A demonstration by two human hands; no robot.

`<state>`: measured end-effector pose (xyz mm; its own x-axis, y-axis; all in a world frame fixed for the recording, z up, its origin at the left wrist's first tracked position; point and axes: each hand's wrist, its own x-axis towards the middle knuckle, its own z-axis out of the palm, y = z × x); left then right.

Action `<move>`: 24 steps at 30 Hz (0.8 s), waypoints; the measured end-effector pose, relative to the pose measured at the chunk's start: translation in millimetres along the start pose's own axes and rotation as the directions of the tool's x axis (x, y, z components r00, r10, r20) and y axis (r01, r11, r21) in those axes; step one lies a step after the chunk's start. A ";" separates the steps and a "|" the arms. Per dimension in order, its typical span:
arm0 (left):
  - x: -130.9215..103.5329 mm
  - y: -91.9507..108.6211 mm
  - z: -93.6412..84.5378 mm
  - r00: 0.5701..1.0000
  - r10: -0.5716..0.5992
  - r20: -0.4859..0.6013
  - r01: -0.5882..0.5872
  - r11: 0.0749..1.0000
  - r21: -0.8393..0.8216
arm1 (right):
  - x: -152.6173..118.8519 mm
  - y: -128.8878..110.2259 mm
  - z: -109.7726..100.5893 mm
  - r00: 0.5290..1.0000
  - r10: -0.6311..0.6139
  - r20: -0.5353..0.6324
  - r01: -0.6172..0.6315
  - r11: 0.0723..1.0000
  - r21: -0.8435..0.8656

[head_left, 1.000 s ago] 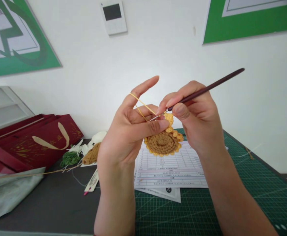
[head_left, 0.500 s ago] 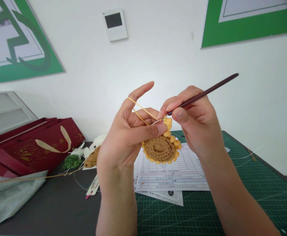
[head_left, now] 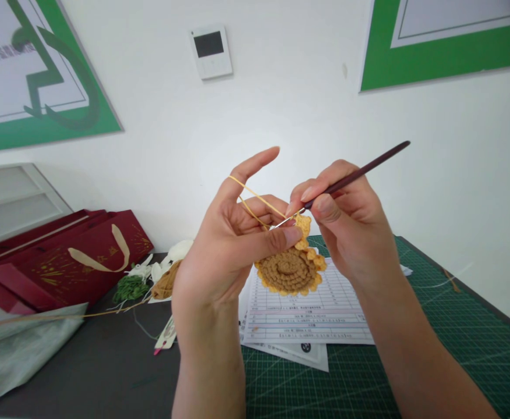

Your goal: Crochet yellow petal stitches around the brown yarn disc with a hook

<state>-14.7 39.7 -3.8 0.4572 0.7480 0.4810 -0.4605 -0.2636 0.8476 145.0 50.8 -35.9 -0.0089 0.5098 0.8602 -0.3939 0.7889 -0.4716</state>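
My left hand [head_left: 233, 238] pinches a round crochet piece [head_left: 287, 270] at its upper edge, thumb in front. The piece has a brown spiral centre and a yellow scalloped border, with a small yellow petal [head_left: 303, 226] standing up beside the thumb tip. Yellow yarn [head_left: 257, 195] loops over my raised left index finger and runs down to the work. In my right hand [head_left: 351, 221] a crochet hook [head_left: 368, 167] with a dark handle is held like a pen. Its thin metal shaft lies at the petal, pointing left behind the left thumb; the hook's tip is hard to make out.
Printed sheets [head_left: 303, 326] lie under the hands on a green cutting mat [head_left: 447, 349]. To the left are a dark red gift bag [head_left: 102, 256], green yarn [head_left: 130, 289], brown yarn [head_left: 166, 281], a paper tag [head_left: 166, 336] and a pale plastic bag [head_left: 28, 355]. A white wall stands behind.
My right hand has tilted slightly, lowering the far end of the hook's handle and shifting it left. The crochet piece stays pinched in my left hand. The whole view has moved a little.
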 end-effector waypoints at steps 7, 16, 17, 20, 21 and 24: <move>0.1 1.5 1.3 0.999 0.011 0.038 -0.010 1.000 -0.009 | 0.1 0.4 0.9 1.000 0.030 -0.006 -0.030 0.999 0.019; -0.4 -1.6 -1.3 1.000 0.015 0.005 -0.015 1.000 -0.019 | -1.2 -0.4 2.4 0.997 0.071 -0.035 -0.069 0.996 0.055; -0.7 -1.8 -1.6 1.000 0.016 -0.001 -0.016 1.000 -0.026 | -1.1 -0.3 2.5 0.996 0.078 -0.040 -0.075 0.996 0.056; -1.4 -2.1 -1.9 1.000 -0.016 -0.010 0.015 0.999 -0.035 | -1.1 0.6 2.5 0.993 0.096 -0.070 -0.093 0.994 0.052; -1.5 -1.9 -1.8 1.000 -0.025 -0.011 0.025 0.999 -0.035 | -1.2 1.0 2.4 0.992 0.102 -0.078 -0.098 0.994 0.046; -1.8 -1.0 -0.9 0.999 -0.035 -0.035 0.034 0.999 -0.028 | -1.5 1.3 2.1 0.990 0.109 -0.086 -0.109 0.994 0.012</move>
<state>-15.7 39.2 -5.7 0.4457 0.7779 0.4430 -0.4656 -0.2213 0.8569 142.6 50.3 -37.4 0.0270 0.6207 0.7836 -0.4013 0.7247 -0.5602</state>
